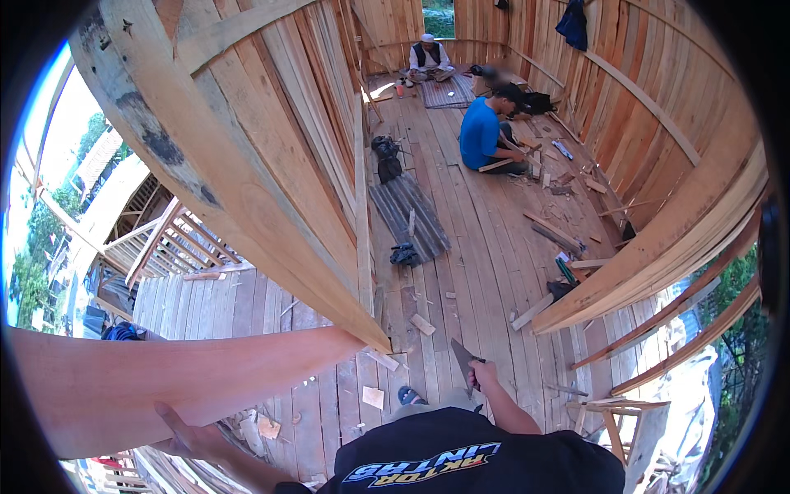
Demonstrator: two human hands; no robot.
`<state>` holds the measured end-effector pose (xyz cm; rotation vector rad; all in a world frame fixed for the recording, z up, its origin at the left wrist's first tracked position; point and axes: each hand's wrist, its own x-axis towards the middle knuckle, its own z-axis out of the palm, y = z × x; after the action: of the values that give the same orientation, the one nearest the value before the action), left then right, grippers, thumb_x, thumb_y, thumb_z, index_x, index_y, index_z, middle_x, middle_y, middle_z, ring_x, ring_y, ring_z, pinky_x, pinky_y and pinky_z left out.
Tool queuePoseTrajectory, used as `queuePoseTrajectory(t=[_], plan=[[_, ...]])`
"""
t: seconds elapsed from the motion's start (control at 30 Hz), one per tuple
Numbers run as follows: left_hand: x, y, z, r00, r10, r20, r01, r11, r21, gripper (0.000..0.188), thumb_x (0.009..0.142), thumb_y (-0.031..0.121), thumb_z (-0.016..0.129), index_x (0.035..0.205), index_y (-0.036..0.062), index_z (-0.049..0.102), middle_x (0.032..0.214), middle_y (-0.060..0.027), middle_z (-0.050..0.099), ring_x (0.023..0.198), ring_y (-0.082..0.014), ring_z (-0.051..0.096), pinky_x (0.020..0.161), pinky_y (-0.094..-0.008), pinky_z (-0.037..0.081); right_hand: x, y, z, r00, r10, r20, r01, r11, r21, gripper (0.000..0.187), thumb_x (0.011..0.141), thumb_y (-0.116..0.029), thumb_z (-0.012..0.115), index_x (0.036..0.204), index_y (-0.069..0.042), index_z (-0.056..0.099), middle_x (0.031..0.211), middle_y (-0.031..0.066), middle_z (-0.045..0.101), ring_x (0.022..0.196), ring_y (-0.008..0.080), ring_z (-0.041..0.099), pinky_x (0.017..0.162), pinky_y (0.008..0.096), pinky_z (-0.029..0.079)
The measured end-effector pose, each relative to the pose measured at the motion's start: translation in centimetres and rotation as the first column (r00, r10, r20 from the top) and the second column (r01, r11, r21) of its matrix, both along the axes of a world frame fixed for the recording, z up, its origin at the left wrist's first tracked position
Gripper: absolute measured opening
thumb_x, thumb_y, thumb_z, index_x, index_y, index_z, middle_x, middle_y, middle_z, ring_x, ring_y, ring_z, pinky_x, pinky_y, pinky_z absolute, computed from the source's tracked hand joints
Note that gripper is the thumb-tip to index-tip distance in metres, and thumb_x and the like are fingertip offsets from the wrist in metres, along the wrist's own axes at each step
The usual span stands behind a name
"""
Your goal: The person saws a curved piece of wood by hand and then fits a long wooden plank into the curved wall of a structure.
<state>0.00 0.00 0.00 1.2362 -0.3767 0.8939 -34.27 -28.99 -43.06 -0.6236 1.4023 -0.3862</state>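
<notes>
At lower left, the left hand [191, 436] clasped the plank [181, 375], which likely needed steadying, while the right hand [485, 375] gripped the saw [462, 356], lower centre.

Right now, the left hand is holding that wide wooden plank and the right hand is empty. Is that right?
Not quite: the right hand isn't empty. The head view shows it gripping a hand tool with a dark, tapering blade. The left hand is holding the wide wooden plank, just as you said.

Black shirt [543, 465], bold slanted lettering [424, 465] across it (white, blue and yellow), pale trousers [444, 400], dark strapped sandal [410, 396]
</notes>
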Motion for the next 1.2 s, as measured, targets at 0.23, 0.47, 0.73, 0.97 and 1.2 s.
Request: queuePoseTrajectory(t=[0.23, 0.47, 0.73, 0.97, 1.2], plan=[[-3.3, 4.9, 3.3, 0.983, -0.093, 0.160, 0.090, 0.996, 0.024, 0.052, 0.081, 0.019, 0.075, 0.121, 0.0001, 0.047, 0.110, -0.0152, 0.059, 0.091, -0.0223, 0.064, 0.077, -0.0358, 0.062, -7.5, 7.7, 0.9, 0.996, 0.087, -0.034, -0.092, 0.983, -0.160, 0.019, 0.084, -0.014, 0.063, 0.071, -0.002, 0.053, 0.056, 0.0056, 0.051, 0.039, 0.0148, 0.048, 0.034, 0.0309, 0.039], [-7.1, 8.5, 3.4, 0.951, -0.208, 0.229, 0.171, 0.970, 0.171, 0.052, 0.075, 0.015, 0.078, 0.118, 0.0022, 0.051, 0.103, -0.0113, 0.063, 0.093, -0.0199, 0.064, 0.081, -0.0345, 0.059, -19.0, 19.4, 1.3, 0.998, -0.029, -0.063, 0.018, 0.984, -0.178, 0.016, 0.084, -0.015, 0.064, 0.075, -0.006, 0.055, 0.054, 0.0024, 0.049, 0.038, 0.0132, 0.046, 0.034, 0.0290, 0.040], [-10.8, 11.1, 4.2, 0.898, -0.404, 0.177, 0.334, 0.885, 0.326, 0.054, 0.081, 0.012, 0.073, 0.126, -0.0021, 0.046, 0.112, -0.0155, 0.060, 0.096, -0.0219, 0.063, 0.080, -0.0327, 0.058, -25.6, 34.0, 0.1, 0.958, -0.221, -0.185, 0.218, 0.975, -0.035, 0.016, 0.080, -0.011, 0.062, 0.069, -0.002, 0.054, 0.056, 0.0057, 0.052, 0.042, 0.0151, 0.050, 0.037, 0.0315, 0.041], [-12.1, 10.1, 3.9, 0.831, -0.552, 0.062, 0.486, 0.776, 0.401, 0.063, 0.081, 0.014, 0.074, 0.131, -0.0050, 0.040, 0.118, -0.0199, 0.056, 0.099, -0.0258, 0.062, 0.084, -0.0349, 0.054, -26.6, 41.6, -1.1, 0.923, -0.298, -0.243, 0.291, 0.955, -0.064, 0.017, 0.079, -0.013, 0.063, 0.070, 0.000, 0.057, 0.055, 0.0064, 0.052, 0.042, 0.0156, 0.050, 0.038, 0.0316, 0.040], [-16.8, 9.5, 3.0, 0.585, -0.806, -0.092, 0.704, 0.448, 0.551, 0.065, 0.088, 0.016, 0.068, 0.139, -0.0038, 0.034, 0.125, -0.0222, 0.052, 0.111, -0.0268, 0.056, 0.087, -0.0355, 0.052, -22.7, 47.6, 4.1, 0.885, -0.332, -0.327, 0.312, 0.943, -0.114, 0.022, 0.083, -0.020, 0.065, 0.075, 0.001, 0.059, 0.057, 0.0051, 0.053, 0.044, 0.0151, 0.052, 0.041, 0.0317, 0.043]])
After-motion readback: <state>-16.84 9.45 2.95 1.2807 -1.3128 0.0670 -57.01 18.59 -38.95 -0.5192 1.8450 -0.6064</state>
